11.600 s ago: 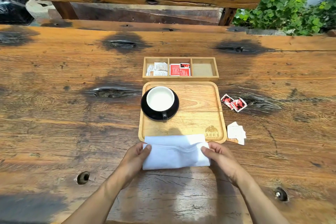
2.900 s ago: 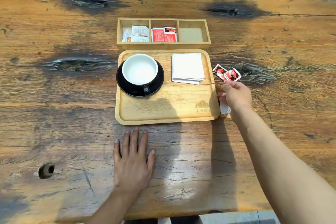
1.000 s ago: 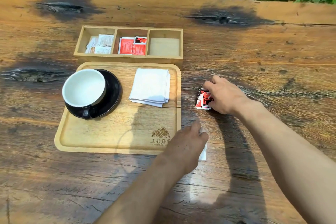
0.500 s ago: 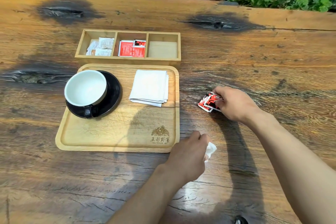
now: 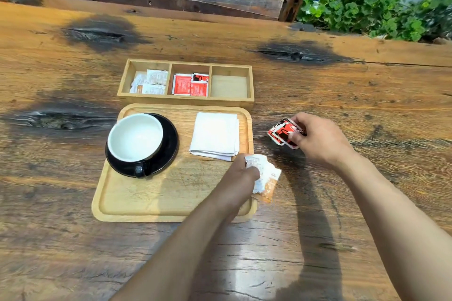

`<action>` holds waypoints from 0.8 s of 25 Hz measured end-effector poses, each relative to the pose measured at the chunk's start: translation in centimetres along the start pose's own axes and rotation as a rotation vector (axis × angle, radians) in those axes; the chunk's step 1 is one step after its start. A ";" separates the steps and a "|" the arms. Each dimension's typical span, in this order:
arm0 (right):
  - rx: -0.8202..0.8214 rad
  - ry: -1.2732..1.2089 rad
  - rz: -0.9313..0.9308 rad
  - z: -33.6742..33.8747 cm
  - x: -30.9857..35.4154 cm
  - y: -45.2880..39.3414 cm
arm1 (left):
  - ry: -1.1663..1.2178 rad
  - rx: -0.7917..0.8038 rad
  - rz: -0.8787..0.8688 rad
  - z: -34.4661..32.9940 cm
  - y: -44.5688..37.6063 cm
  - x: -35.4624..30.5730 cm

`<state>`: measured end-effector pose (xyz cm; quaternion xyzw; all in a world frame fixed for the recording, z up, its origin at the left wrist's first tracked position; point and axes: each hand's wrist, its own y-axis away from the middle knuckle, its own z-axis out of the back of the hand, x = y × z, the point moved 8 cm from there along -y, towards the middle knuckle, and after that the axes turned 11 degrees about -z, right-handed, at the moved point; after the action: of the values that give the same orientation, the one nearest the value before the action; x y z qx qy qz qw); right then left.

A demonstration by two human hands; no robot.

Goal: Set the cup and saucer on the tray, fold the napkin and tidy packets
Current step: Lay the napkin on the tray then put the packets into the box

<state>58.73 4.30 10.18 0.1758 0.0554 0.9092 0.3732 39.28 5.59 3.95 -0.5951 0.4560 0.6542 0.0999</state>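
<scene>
Weathered wooden counter (image 5: pixel 73 239): left hand (image 5: pixel 238 178) pinches white packets (image 5: pixel 265 177) (above the tray (image 5: pixel 146 203) corner); right hand (image 5: pixel 318 139) grips red packets (image 5: pixel 281 132).

Both hands raised, each pinched shut around paper packets

The left hand (image 5: pixel 241 176) reaches in from six o'clock toward one o'clock, forearm bare, knuckles up, fingers (image 5: pixel 252 173) curled closed around white packets (image 5: pixel 265 178) that stick out at its three o'clock side. The right hand (image 5: pixel 318 140) comes from five o'clock, arm stretched toward eleven o'clock, thumb and fingers pinching red packets (image 5: pixel 282 133) at its nine o'clock edge.
</scene>
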 end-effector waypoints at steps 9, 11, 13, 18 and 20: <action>-0.046 -0.202 -0.028 0.6 10.1 -3.8 | 0.192 -0.294 -0.207 13.7 -3.1 -7.9; -0.046 -0.290 -0.053 0.5 12.1 -5.1 | 0.199 -0.361 -0.244 17.9 -4.4 -9.8; -0.039 -0.349 -0.080 0.0 13.9 -6.3 | 0.136 -0.432 -0.234 22.5 -5.7 -10.8; -0.035 -0.434 -0.162 -2.7 17.8 -9.6 | -0.059 -0.502 -0.252 30.7 -9.3 -12.9; -0.049 -0.433 -0.181 -3.7 19.1 -10.5 | -0.127 -0.503 -0.266 31.9 -10.3 -13.4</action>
<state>51.71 25.20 9.58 0.3521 -0.0326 0.8141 0.4606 27.93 39.76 6.70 -0.6135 0.1905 0.7638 0.0624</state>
